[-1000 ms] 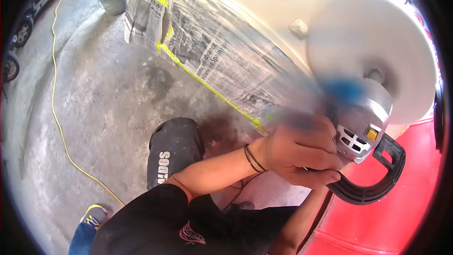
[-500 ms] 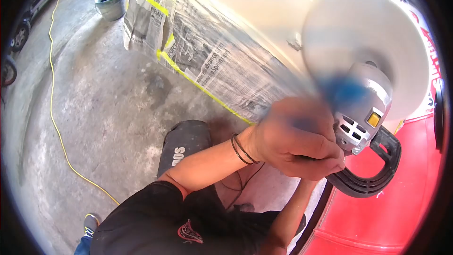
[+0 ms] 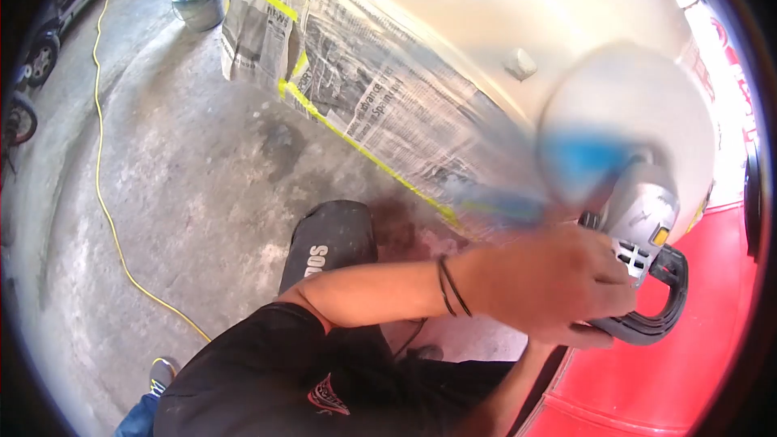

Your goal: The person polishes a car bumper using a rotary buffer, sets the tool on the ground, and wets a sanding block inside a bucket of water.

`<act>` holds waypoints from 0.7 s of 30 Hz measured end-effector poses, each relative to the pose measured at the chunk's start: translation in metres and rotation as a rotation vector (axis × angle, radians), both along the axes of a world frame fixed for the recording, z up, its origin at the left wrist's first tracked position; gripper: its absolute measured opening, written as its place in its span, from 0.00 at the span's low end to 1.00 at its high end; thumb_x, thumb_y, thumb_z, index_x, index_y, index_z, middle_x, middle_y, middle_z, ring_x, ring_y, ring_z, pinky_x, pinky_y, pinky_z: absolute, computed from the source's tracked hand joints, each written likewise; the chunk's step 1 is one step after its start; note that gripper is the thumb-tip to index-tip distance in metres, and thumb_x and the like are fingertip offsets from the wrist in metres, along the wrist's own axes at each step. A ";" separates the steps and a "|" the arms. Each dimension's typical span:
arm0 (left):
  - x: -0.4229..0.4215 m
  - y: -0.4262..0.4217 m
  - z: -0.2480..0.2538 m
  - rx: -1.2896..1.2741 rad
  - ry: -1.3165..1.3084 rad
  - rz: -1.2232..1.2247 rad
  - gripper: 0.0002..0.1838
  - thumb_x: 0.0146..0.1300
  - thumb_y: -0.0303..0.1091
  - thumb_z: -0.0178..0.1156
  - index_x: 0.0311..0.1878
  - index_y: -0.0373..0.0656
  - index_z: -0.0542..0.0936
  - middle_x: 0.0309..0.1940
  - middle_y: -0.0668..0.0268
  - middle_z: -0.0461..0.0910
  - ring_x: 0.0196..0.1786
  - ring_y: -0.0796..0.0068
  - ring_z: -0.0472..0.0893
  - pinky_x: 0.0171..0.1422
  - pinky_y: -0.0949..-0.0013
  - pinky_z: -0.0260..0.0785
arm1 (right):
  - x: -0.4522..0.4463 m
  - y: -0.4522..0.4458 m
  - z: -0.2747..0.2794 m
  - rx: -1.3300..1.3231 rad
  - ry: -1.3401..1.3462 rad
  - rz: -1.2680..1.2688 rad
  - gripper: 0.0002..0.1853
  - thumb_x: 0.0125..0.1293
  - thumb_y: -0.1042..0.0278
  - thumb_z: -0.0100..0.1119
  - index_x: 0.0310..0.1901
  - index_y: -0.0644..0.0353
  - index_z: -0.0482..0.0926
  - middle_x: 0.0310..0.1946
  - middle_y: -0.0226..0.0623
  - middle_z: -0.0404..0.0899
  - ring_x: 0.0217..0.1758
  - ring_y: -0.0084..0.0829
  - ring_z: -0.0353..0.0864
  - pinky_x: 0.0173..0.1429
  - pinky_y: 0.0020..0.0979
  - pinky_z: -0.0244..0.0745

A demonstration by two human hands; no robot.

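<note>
Concrete floor (image 3: 194,178) spreads from 9 o'clock, crossed by a yellow cord (image 3: 100,162); newspaper (image 3: 396,105) lies at 12, edging a pale panel (image 3: 453,16). The left hand (image 3: 558,283) is closed around the polisher (image 3: 643,202) at 3 (the right hand is hidden; I cannot tell its grip). The blurred pad (image 3: 639,89) has dropped towards 6, so it now covers panel nearer the red door (image 3: 647,380). The polisher's visible long axis runs 6 to 12, pad end at 12.

Workshop, apparently for vehicle bodywork, from where I stand: bare concrete floor (image 3: 162,210), stained; wheels (image 3: 40,61) at one side; bucket (image 3: 200,4); yellow cord (image 3: 100,154), trailing; newspaper (image 3: 388,101), taped along pale panel (image 3: 437,0); red panel (image 3: 688,364), adjoining; handheld power tool (image 3: 643,202), broad round pad (image 3: 635,101).
</note>
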State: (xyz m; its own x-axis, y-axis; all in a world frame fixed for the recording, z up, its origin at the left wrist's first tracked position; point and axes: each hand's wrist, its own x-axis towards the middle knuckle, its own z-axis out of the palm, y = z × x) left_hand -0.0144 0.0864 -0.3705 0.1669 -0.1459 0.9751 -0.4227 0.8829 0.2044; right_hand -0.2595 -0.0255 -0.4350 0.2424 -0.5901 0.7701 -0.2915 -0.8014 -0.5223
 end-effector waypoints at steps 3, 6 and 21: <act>-0.044 0.010 0.000 0.180 0.091 -0.020 0.26 0.66 0.42 0.81 0.60 0.38 0.84 0.43 0.58 0.84 0.41 0.50 0.86 0.54 0.50 0.82 | -0.033 0.035 0.009 0.112 0.079 -0.020 0.23 0.68 0.68 0.81 0.61 0.70 0.88 0.49 0.38 0.93 0.54 0.33 0.92 0.62 0.40 0.86; -0.060 0.028 -0.006 0.266 0.164 -0.061 0.26 0.66 0.42 0.81 0.60 0.37 0.84 0.44 0.57 0.85 0.42 0.49 0.87 0.54 0.49 0.84 | -0.057 0.077 0.019 0.292 0.194 -0.003 0.23 0.68 0.68 0.81 0.61 0.70 0.88 0.48 0.37 0.93 0.53 0.33 0.91 0.61 0.40 0.86; 0.025 0.137 -0.008 0.584 0.336 0.159 0.23 0.62 0.27 0.86 0.59 0.31 0.93 0.37 0.57 0.94 0.36 0.70 0.93 0.41 0.68 0.81 | 0.006 0.121 0.013 0.781 0.622 0.187 0.28 0.57 0.66 0.87 0.58 0.69 0.88 0.45 0.53 0.96 0.51 0.41 0.99 0.56 0.43 0.89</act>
